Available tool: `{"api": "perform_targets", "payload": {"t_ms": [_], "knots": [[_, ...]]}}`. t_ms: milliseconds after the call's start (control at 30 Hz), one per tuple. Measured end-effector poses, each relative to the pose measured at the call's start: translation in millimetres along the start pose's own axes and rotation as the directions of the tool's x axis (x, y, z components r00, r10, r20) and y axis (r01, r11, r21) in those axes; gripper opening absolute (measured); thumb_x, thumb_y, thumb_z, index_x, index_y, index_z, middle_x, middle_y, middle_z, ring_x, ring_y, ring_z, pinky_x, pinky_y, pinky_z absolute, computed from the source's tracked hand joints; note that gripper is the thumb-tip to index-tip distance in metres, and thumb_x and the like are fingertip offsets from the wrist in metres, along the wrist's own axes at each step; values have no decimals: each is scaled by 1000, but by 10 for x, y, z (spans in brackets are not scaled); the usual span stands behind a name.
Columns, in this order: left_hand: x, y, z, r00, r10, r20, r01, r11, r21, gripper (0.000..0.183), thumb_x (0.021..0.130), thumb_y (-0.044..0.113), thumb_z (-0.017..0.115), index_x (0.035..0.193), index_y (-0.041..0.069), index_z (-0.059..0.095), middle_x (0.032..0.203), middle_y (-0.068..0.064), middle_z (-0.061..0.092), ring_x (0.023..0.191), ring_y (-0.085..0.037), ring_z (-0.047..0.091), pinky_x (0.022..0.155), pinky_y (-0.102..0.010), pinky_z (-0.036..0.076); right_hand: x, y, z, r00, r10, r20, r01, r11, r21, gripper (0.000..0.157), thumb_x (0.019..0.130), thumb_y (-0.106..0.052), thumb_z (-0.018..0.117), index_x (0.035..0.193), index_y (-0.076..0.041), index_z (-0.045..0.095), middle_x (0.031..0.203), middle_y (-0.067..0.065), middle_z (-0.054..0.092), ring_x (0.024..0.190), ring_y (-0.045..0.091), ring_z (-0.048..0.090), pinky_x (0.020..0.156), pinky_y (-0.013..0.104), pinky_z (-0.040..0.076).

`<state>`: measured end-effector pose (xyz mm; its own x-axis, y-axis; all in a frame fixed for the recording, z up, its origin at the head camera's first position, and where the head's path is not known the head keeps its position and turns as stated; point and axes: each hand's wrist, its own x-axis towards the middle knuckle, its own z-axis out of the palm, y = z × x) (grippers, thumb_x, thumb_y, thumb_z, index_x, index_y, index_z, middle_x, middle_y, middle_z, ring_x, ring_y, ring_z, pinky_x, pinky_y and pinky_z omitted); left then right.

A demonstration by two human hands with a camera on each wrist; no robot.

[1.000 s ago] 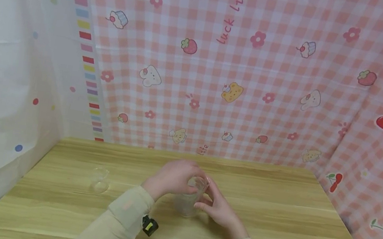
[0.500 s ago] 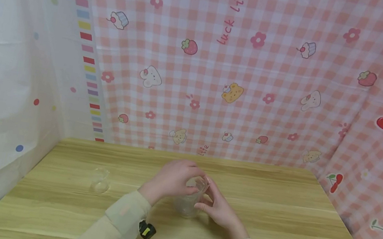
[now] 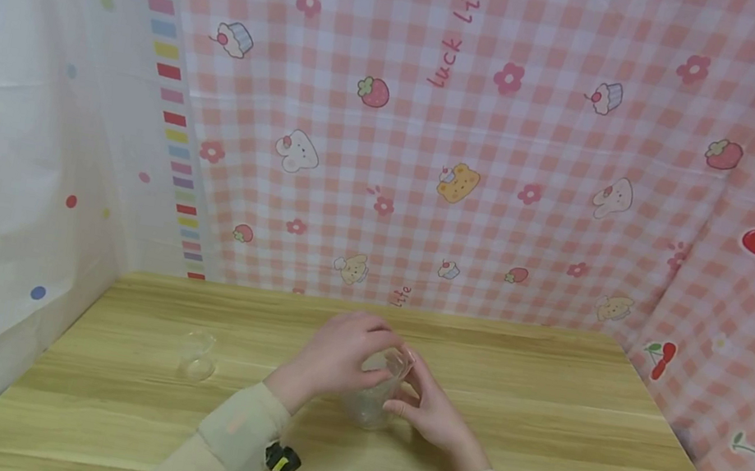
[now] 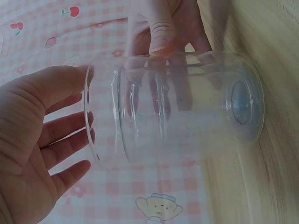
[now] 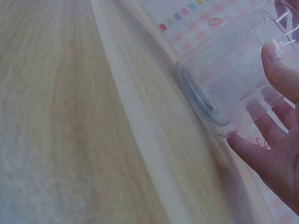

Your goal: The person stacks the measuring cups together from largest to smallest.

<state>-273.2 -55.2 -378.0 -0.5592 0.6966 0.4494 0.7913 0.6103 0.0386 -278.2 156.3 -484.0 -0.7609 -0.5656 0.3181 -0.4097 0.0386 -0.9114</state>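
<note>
A clear plastic cup stands upright on the table between the hands. From above, my left hand spans its mouth, thumb on one side of the rim and fingers on the other. My right hand holds the cup's side from the right. In the left wrist view, ring-shaped lines run round the cup near its rim, and the left fingers reach the rim's edge. The right wrist view shows the right thumb and spread fingers round the wall, close to the base.
Another clear, round-edged piece sits on the wooden table to the left. Patterned cloth hangs behind the table, and more cloth borders both sides. A small black camera is strapped at each wrist.
My left wrist and forearm have shifted slightly left and down, while the left fingers stay at the rim. The right hand and the cup have hardly moved.
</note>
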Motion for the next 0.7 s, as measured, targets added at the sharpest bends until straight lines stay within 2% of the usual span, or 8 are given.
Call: {"api": "perform_targets", "payload": {"t_ms": [233, 533, 700], "knots": [[-44, 13, -41, 999, 21, -47, -19, 999, 40, 42, 83, 31, 80, 120, 15, 70, 118, -4, 67, 109, -22, 61, 91, -41, 52, 3, 15, -1, 1000, -12, -2, 12, 1000, 3, 87, 92, 1, 66, 158, -7, 11, 158, 27, 21, 139, 46, 30, 106, 56, 38], [-158, -7, -76, 993, 30, -114, -27, 999, 20, 49, 79, 27, 84, 123, 12, 68, 119, -7, 66, 111, -25, 60, 95, -46, 49, 3, 14, 5, 1000, 3, -11, -3, 1000, -6, 85, 92, -2, 66, 158, -9, 14, 157, 27, 25, 142, 44, 28, 107, 56, 37], [-227, -47, -103, 993, 6, -116, -5, 1000, 11, 51, 78, 25, 84, 125, 12, 67, 121, -8, 66, 112, -25, 59, 98, -47, 47, 5, 12, 7, 1000, 21, -19, -22, 1000, -11, 86, 91, -1, 67, 158, -12, 15, 157, 26, 24, 142, 43, 28, 108, 55, 37]]}}
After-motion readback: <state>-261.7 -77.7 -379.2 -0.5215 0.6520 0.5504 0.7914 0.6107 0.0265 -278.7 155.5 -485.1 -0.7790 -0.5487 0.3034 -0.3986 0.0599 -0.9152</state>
